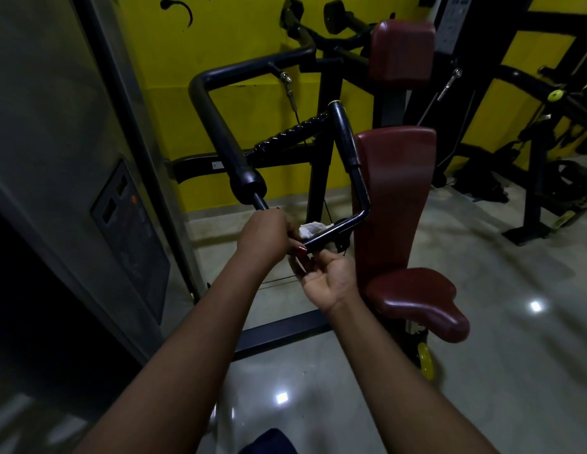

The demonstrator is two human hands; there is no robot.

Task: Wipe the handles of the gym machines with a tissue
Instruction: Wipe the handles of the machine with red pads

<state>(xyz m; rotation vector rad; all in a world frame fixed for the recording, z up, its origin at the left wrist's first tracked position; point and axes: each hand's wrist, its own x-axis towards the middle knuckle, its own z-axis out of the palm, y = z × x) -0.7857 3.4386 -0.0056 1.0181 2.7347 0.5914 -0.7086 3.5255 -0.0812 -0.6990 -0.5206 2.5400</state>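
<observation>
A black bent handle bar [338, 229] of a gym machine juts out in front of me, with thick foam grips higher up. My left hand [269, 235] is closed around the lower corner of this bar. A crumpled white tissue [313, 228] sits against the bar just right of that hand. My right hand [328, 280] is below the bar, palm up, fingers reaching to the tissue's underside; whether it grips the tissue is hard to tell.
The machine's maroon back pad [393, 198], seat [420, 303] and headrest [401, 50] stand right of the handle. A grey metal cabinet [89, 158] is on the left. A yellow wall [246, 34] lies behind, more black machines [547, 132] at right, glossy floor [482, 388] below.
</observation>
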